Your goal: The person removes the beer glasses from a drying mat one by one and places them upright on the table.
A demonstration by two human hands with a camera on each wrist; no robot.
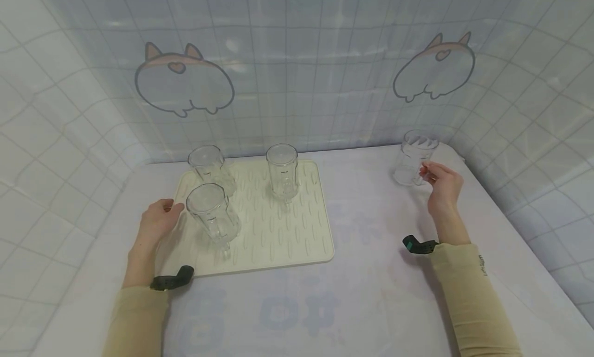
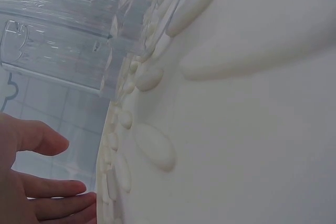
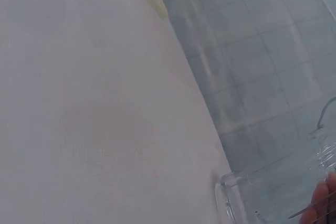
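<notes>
Four mugs [image 1: 408, 163], mat [image 1: 260, 246], white table [image 1: 371, 285], gridded walls [image 1: 315, 99], right grip [image 1: 444, 184] holding one, left grip [image 1: 159, 220] relaxed

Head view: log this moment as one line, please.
right hand: pinching glass mug by handle | left hand: empty, at left edge of mat | mat: three upright mugs

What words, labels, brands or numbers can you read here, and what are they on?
None can be read with certainty.
Right sleeve: small dark lettering near the cuff, too small to read.
White tablecloth: large pale-blue marks that look like characters, too faint to read.
Glass mugs: no readable text.
</notes>
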